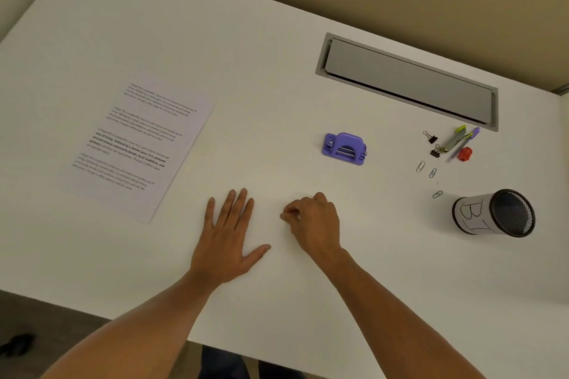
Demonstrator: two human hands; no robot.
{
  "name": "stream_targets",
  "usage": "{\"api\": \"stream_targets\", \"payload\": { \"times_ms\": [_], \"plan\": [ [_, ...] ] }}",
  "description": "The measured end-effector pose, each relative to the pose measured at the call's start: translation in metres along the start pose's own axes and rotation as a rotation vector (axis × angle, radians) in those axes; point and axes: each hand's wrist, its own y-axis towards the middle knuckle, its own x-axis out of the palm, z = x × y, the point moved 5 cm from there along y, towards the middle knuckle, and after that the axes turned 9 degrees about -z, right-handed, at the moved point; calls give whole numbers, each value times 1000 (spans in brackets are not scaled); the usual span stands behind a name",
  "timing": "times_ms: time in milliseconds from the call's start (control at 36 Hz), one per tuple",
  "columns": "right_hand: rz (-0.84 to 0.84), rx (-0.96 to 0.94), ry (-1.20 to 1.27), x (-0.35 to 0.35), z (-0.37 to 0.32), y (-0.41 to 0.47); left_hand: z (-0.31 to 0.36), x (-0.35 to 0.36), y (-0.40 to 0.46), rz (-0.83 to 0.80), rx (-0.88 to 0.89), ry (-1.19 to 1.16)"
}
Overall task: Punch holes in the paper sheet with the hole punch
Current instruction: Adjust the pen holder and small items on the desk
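Nothing started yet; both hands idle on the white tabletop [277, 86]. Nearest: left hand [228, 240] lies flat, fingers straight and spread, holding nothing. Right hand [314, 224] just beside it, fingers loosely curled, nothing in them as far as I can tell.

Farther left: printed paper sheet [138, 144], lying skewed, well apart from both hands. Farther right of centre: purple hole punch [344, 148], untouched, well apart from the sheet.

Judgement, step in hand: bring the two together. Right hand is nearer the punch, left nearer the sheet. Slide one sheet edge fully into the slot, square it, hold the paper flat, press straight down.

Right side clutter: mesh pen cup [495, 213] on its side, paper clips [432, 173], binder clips [430, 136]. Keep clear.
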Motion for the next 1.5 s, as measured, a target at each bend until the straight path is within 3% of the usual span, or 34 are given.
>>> {"api": "stream_targets", "payload": {
  "times_ms": [194, 389, 500, 611, 667, 833, 889, 944, 1000, 1083, 1139, 1278, 1500],
  "plan": [
    [3, 44, -324, 5, -16, -4, 0, 1, 1, 10, 3, -9],
    [-88, 18, -379, 11, -22, -4, 0, 2, 1, 10, 1, -12],
    [-86, 102, 45, 7, 5, 0, 0, 0, 0, 11, 5, -11],
    [97, 291, 738, -15, 40, -11, 0, -1, -1, 4, 0, -7],
    [162, 366, 965, -26, 52, -18, 0, -1, -2, -12, -1, -7],
    [360, 377, 1392, -72, 89, -39, 0, -1, -1, -26, 4, -7],
    [467, 353, 1429, -102, 107, -51, -1, 0, -1, -13, 11, -4],
    [576, 352, 1279, -139, 131, -65, 0, 1, 0, 6, 25, -7],
    [632, 366, 969, -175, 156, -80, 0, 2, 0, 30, 33, -9],
    [591, 458, 463, -214, 193, -96, 0, 2, 0, 57, 38, -4],
    [584, 537, 275, -234, 223, -105, 1, 2, 0, 64, 40, -7],
    [467, 635, -14, -259, 270, -110, 2, 1, 0, 55, 42, -16],
    [282, 676, -232, -258, 287, -100, 1, 0, -1, 31, 39, -13]
  ]
}}
